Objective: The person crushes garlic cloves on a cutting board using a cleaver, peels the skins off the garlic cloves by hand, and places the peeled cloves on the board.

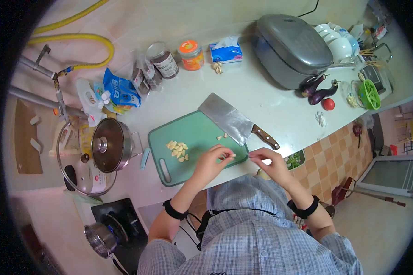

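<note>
My left hand (212,161) is over the near right part of the green cutting board (197,172), its thumb and fingertips pinching a small pale garlic clove (234,155). Close by on the right, my right hand (271,166) is just past the board's edge, its fingertips pressed together. What they hold, if anything, is too small to make out. A pile of peeled garlic cloves (177,149) lies on the board's left half. A cleaver (227,118) rests across the far right edge, its wooden handle over the counter. Beside its blade are a few loose cloves (222,136).
Behind the board are a garlic bulb (217,68), tissue pack (226,52), jars (191,55) and a grey lidded appliance (291,48). Eggplants (323,93) and a tomato (328,104) are at right. A lidded pot (109,145) stands left; a saucepan (100,239) sits by the stove.
</note>
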`<state>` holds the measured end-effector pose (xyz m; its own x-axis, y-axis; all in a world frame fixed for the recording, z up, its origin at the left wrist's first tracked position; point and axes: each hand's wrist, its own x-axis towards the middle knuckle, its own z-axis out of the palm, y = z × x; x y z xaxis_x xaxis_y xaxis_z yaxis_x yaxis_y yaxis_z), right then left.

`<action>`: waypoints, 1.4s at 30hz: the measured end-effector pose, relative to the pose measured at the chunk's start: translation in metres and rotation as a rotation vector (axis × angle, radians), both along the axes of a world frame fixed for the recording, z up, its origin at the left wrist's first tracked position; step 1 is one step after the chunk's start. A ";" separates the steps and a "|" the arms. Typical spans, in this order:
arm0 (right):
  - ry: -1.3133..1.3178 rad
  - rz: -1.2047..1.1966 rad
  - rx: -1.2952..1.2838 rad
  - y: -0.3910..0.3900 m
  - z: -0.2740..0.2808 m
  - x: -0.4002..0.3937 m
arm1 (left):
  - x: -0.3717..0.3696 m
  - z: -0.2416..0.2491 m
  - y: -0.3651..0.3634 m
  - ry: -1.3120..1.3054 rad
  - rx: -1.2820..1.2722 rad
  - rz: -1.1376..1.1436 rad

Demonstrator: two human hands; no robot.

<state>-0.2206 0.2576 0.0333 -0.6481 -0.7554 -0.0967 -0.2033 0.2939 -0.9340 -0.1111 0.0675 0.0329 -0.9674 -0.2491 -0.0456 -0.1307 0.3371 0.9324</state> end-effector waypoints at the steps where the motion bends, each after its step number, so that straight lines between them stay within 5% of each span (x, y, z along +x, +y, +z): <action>1: -0.027 0.048 -0.067 -0.011 0.007 0.004 | 0.002 0.011 0.003 0.004 -0.004 0.013; 18: 0.119 0.136 -0.324 -0.058 0.045 0.037 | 0.046 0.058 0.009 0.221 -0.336 0.230; 26: 0.272 0.202 -0.323 -0.065 0.048 0.038 | 0.058 0.067 0.011 0.113 -0.441 0.252; 37: -0.063 0.186 -0.290 -0.072 0.045 0.047 | 0.069 0.069 0.016 0.142 -0.593 0.317; 40: -0.026 0.172 -0.341 -0.073 0.044 0.048 | 0.070 0.073 0.017 0.086 -0.292 0.319; 42: 0.050 0.162 -0.361 -0.073 0.046 0.046 | 0.070 0.068 0.015 0.141 0.163 0.360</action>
